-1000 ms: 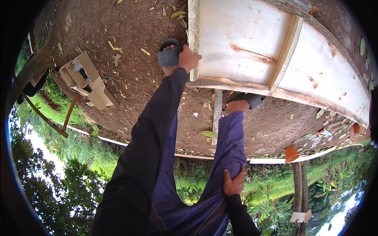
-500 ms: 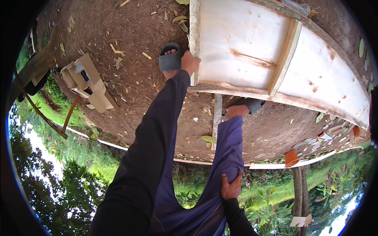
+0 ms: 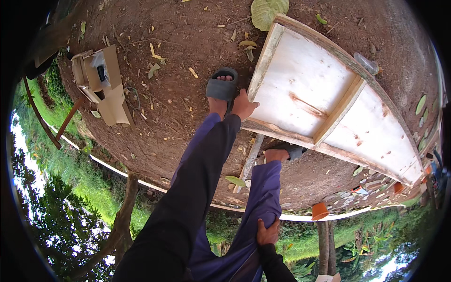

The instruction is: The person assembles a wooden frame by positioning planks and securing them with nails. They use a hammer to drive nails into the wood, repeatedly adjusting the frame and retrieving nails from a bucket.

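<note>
Panel (image 3: 324, 108) of pale board in a wooden frame, lying flat on bare brown soil (image 3: 169, 108), its long axis running from upper left to lower right of the view. Left hand (image 3: 243, 105), at the end of a dark sleeve, rests on the panel's near left corner, palm against the frame edge and fingers spread over the timber; whether it grips or only presses cannot be told. The panel stretches away to the right of this hand. Right hand (image 3: 268, 232) is well apart, low in the view, clenched on purple trouser cloth at the thigh. Left hand is thus by far the nearer to the panel. Left foot in a grey sandal (image 3: 221, 87) stands just beside the corner; the other sandal (image 3: 290, 151) sits under the panel's near edge. Cardboard box (image 3: 101, 82) lies apart to the left.
</note>
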Action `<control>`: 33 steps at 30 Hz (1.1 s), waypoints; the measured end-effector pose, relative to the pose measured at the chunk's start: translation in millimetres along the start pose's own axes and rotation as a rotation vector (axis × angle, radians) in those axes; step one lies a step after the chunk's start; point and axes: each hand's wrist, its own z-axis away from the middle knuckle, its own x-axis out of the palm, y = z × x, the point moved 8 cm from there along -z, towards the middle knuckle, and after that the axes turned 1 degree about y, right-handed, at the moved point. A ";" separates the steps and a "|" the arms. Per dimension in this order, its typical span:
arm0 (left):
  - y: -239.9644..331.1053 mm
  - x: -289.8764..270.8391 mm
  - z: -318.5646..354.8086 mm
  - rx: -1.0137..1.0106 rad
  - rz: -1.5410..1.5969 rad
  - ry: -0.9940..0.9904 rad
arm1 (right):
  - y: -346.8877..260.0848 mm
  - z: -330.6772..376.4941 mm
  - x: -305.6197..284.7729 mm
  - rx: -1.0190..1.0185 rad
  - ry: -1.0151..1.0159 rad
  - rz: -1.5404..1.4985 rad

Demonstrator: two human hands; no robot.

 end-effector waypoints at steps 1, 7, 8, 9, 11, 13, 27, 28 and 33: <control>-5.3 -1.9 1.5 -0.039 0.029 -0.065 | -5.0 2.3 -1.9 0.018 -0.010 0.018; -2.5 -44.1 6.0 -0.037 0.063 -0.147 | -23.0 10.4 -1.9 0.033 -0.012 0.083; -9.2 -58.4 1.8 -0.075 0.183 -0.142 | -27.3 10.6 2.8 0.020 -0.018 0.100; -11.8 -67.6 0.3 -0.044 0.339 -0.135 | -27.8 10.6 8.1 0.018 -0.027 0.123; -28.3 -89.7 15.9 -0.036 0.344 -0.117 | -23.5 12.2 20.1 0.036 -0.096 0.217; -18.0 -106.8 35.0 -0.004 0.235 -0.094 | -18.8 10.2 20.7 0.060 -0.117 0.228; 33.2 -171.8 325.2 -0.171 -0.115 -0.307 | 71.9 28.3 7.7 -0.156 -0.212 -0.206; 65.7 -159.8 348.9 -0.178 -0.155 -0.331 | 88.7 28.3 -2.7 -0.171 -0.191 -0.254; 179.3 -112.4 420.0 0.187 -0.575 -0.224 | 149.6 34.9 -62.1 -0.432 -0.132 -0.475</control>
